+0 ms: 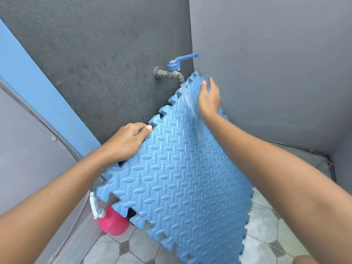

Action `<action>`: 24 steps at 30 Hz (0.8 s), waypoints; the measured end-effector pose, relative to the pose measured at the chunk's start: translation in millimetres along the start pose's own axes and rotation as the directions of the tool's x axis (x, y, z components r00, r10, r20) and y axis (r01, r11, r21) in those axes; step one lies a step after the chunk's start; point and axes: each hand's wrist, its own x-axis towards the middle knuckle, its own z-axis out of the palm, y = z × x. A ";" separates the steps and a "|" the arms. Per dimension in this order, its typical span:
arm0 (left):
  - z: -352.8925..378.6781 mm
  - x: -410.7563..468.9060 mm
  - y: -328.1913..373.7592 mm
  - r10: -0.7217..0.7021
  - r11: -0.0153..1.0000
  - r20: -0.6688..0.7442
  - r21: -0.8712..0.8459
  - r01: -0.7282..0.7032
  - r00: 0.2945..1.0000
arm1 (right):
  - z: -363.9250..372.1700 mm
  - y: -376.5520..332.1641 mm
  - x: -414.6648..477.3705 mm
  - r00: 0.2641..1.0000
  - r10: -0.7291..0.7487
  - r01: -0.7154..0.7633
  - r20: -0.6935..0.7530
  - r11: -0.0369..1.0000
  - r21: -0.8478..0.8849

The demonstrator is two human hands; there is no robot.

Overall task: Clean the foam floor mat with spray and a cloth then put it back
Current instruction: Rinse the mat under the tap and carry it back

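Two bare hands on one blue foam mat (177, 168), held up on a tilt in the corner of two grey walls (106, 54). Mat is an interlocking tile with toothed edges and a raised oval pattern; its upper corner sits just beside the tap spout, its lower edge hangs over the tiled floor (266, 235).

Left hand (125, 141) at the mat's upper left edge: fingers (141, 127) curled over the toothed rim, thumb pressed on the patterned face, firm grip on the mat.

Right hand (209, 100) near the top corner: palm laid flat against the mat's face, fingers spread and extended, not closed around anything. Slight blur at the fingertips.

Tap (174, 70) on the darker wall, grey body with blue lever turned to the side. Water (189, 100) runs from the spout in a thin stream, striking the mat's face just left of the right hand and running down the surface.

Pink spray bottle (112, 221) with white trigger head stands on the floor at lower left, partly hidden behind the mat's lower left corner. Blue strip of wall and a grey door frame (47, 141) at far left. Floor tiles right of the mat look wet. Cannot tell whether the mat's bottom edge touches the floor.
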 end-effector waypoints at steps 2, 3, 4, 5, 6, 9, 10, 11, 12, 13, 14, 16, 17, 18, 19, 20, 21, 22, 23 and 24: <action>2.0 -0.1 -0.1 -0.019 0.999 0.001 -0.047 0.019 1.000 | 16.9 30.8 -18.0 0.985 0.120 -0.107 0.122 0.988 -0.108; 2.4 0.5 -1.6 -0.029 0.996 0.002 -0.080 0.029 1.000 | 25.5 38.3 -28.4 0.978 0.128 -0.101 0.165 0.982 -0.162; 2.7 0.3 -1.3 -0.032 0.993 0.012 -0.111 0.033 0.999 | 33.5 38.4 -41.4 0.975 0.129 -0.093 0.183 0.977 -0.193; 2.4 1.0 -2.3 -0.032 0.990 0.021 -0.134 0.035 0.999 | 41.2 33.9 -57.4 0.977 0.115 -0.079 0.182 0.978 -0.195; 2.0 1.9 -3.2 -0.032 0.988 0.030 -0.152 0.036 0.999 | 47.1 25.1 -77.7 0.980 0.076 -0.043 0.182 0.983 -0.180; -0.3 6.3 -0.6 -0.046 0.964 0.034 -0.259 0.053 0.998 | 54.7 -7.4 -170.7 0.957 -0.168 0.200 0.236 0.972 -0.120; -0.2 8.5 0.5 -0.051 0.953 0.039 -0.296 0.060 0.998 | 51.2 -13.7 -206.9 0.930 -0.257 0.288 0.262 0.953 -0.089; 0.1 9.8 0.1 -0.061 0.946 0.048 -0.316 0.073 0.997 | 45.4 -14.2 -239.5 0.897 -0.323 0.357 0.301 0.932 -0.065; 1.5 10.1 0.1 -0.068 0.942 0.054 -0.325 0.082 0.996 | 38.8 -6.2 -265.2 0.854 -0.380 0.425 0.357 0.903 -0.057; 2.8 8.9 -0.8 -0.081 0.945 0.061 -0.313 0.096 0.995 | 30.6 7.6 -281.6 0.810 -0.423 0.487 0.407 0.871 -0.064; 5.1 7.9 -1.8 -0.095 0.951 0.059 -0.289 0.108 0.994 | 23.4 26.6 -286.1 0.779 -0.450 0.532 0.437 0.843 -0.080; 8.3 5.5 -4.4 -0.108 0.975 0.032 -0.194 0.112 0.994 | 10.3 66.1 -269.9 0.799 -0.412 0.511 0.439 0.849 -0.134; 9.1 4.4 -3.9 -0.114 0.983 0.009 -0.144 0.114 0.993 | 6.4 85.0 -252.6 0.848 -0.338 0.438 0.409 0.881 -0.178; 9.6 4.1 -3.6 -0.118 0.987 -0.017 -0.109 0.115 0.993 | 3.8 100.9 -231.2 0.907 -0.232 0.319 0.351 0.923 -0.215; 10.0 4.4 -3.1 -0.122 0.990 -0.038 -0.080 0.118 0.992 | 0.2 112.0 -208.5 0.956 -0.093 0.163 0.279 0.957 -0.238; 11.2 4.5 -2.5 -0.125 0.991 -0.055 -0.060 0.121 0.991 | -1.9 118.3 -186.5 0.977 0.059 -0.006 0.207 0.968 -0.249; 12.0 3.6 -0.8 -0.129 0.991 -0.063 -0.046 0.126 0.990 | -1.8 116.9 -169.5 0.971 0.174 -0.132 0.162 0.961 -0.241; 12.8 2.7 1.2 -0.127 0.992 -0.067 -0.034 0.125 0.990 | 1.3 106.7 -161.9 0.965 0.205 -0.166 0.162 0.960 -0.225; 12.9 1.6 3.5 -0.121 0.993 -0.069 -0.017 0.120 0.990 | 7.3 91.4 -164.7 0.970 0.145 -0.101 0.194 0.971 -0.219; 12.6 1.0 5.0 -0.104 0.994 -0.078 0.008 0.105 0.992 | 15.3 72.5 -175.9 0.970 0.003 0.051 0.245 0.976 -0.210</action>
